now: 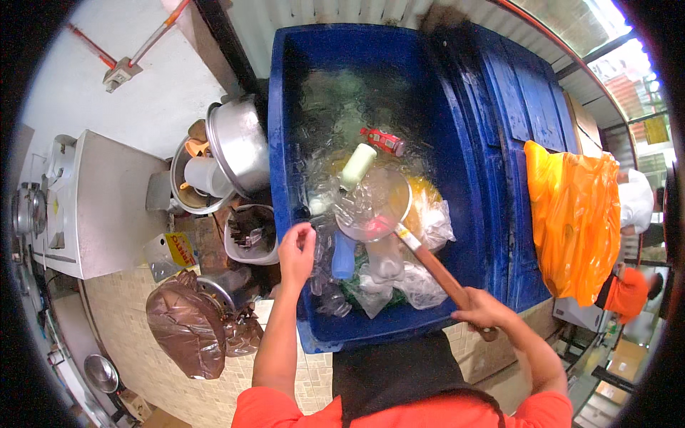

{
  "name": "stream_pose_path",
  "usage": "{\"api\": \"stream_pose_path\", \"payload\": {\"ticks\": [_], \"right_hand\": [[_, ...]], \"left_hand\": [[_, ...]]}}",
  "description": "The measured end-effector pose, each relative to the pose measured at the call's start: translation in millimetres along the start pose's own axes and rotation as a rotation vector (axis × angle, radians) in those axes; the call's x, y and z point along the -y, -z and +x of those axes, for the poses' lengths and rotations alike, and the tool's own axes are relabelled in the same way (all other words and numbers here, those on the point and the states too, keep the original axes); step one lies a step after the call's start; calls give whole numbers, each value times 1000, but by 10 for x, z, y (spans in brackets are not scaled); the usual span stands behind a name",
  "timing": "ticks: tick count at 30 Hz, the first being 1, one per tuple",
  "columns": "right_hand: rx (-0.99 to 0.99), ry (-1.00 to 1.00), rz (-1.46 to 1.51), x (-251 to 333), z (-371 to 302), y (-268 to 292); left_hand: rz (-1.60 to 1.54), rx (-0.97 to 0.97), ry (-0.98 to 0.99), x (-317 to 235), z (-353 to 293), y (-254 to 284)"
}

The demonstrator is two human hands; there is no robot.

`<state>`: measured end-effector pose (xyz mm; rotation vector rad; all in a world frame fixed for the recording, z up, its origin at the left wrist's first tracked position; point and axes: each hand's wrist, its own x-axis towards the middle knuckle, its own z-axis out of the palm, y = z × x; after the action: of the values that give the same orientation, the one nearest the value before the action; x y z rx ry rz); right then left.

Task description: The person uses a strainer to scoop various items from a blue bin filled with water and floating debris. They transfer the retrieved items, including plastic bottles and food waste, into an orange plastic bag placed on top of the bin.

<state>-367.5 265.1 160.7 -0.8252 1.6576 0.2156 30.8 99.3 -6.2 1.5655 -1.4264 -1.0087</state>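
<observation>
My right hand grips the brown wooden handle of a round mesh strainer. The strainer's bowl is over the middle of a deep blue tub, with clear ice pieces in it. Near the tub's left wall my left hand has its fingers curled in, and nothing shows in them. Close to the strainer float a pale green bottle and a red-labelled bottle. A blue bottle and clear plastic bags lie on the near side, among ice and water.
Left of the tub stand a big metal pot, a white bucket and a brown plastic bag. Blue lids and an orange plastic bag are on the right. Another person in an orange top is farther right.
</observation>
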Motion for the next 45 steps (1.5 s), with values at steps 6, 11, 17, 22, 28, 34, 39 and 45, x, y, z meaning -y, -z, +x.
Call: {"api": "stream_pose_path", "payload": {"ticks": [6,11,17,22,28,34,39,45], "right_hand": [[-345,113,-717,425,-1332,265],[-632,206,-726,576,-1397,339],[-625,517,-652,1333,189,402],[-635,479,-726,1695,1297,278],[-648,307,-738,1501,1468,402],[-608,341,-873,1985,2034,457],[-490,332,-881,2463,2520,828],[-291,337,-960,2996,3095,1791]], "left_hand": [[487,-344,-357,101,601,159],[556,-228,-155,309,784,-27],[669,-187,-7,316,834,-157],[659,-163,36,236,847,-146],[693,-164,37,260,863,-187],[638,-148,34,244,848,-158],[616,-142,93,211,861,-178],[717,-144,106,167,897,-202]]}}
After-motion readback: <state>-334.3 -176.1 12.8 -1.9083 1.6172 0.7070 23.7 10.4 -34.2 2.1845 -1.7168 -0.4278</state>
